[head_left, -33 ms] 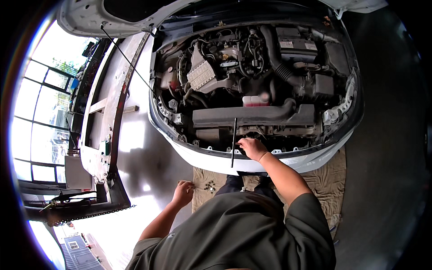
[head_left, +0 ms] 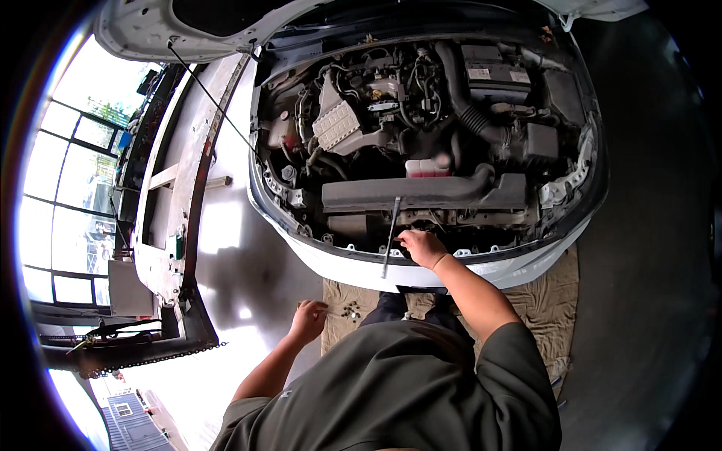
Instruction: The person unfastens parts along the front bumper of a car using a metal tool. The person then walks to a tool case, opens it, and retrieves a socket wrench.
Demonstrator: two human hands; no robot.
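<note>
At the far left, tall windows [head_left: 56, 188] let in bright daylight. Just right of them stood a long metal lift ramp [head_left: 177, 203], flat and pale on top, with a dark rusty edge and a chain along its foot. Between the ramp and the car lay an open strip of smooth, shiny grey floor [head_left: 241, 263], wide enough to walk through.

The left hand [head_left: 308, 322] hung low over the left edge of a tan cloth mat [head_left: 541, 301], fingers curled loosely together; whether it held anything could not be told. Just right of it, a few small dark bolts [head_left: 350, 310] lay on the mat, near the hand but apart from it.

Above the mat curved the car's white front edge [head_left: 338, 263], smooth and rounded, with the bumper cover off. A thin straight metal rod [head_left: 390, 237] leaned up across this edge into the engine bay [head_left: 421, 113], which was crowded with black hoses, a ribbed pale cover and a dark plastic duct. A slim prop rod [head_left: 214, 98] held the white hood [head_left: 150, 30] up at top left.

The right hand [head_left: 423, 246] rested at the front rim of the bay, just right of the metal rod, fingers bent and close together on a part hidden beneath them. The rough, wrinkled mat spread right under the car's nose. Beyond it, dark bare floor lay open on the right.
</note>
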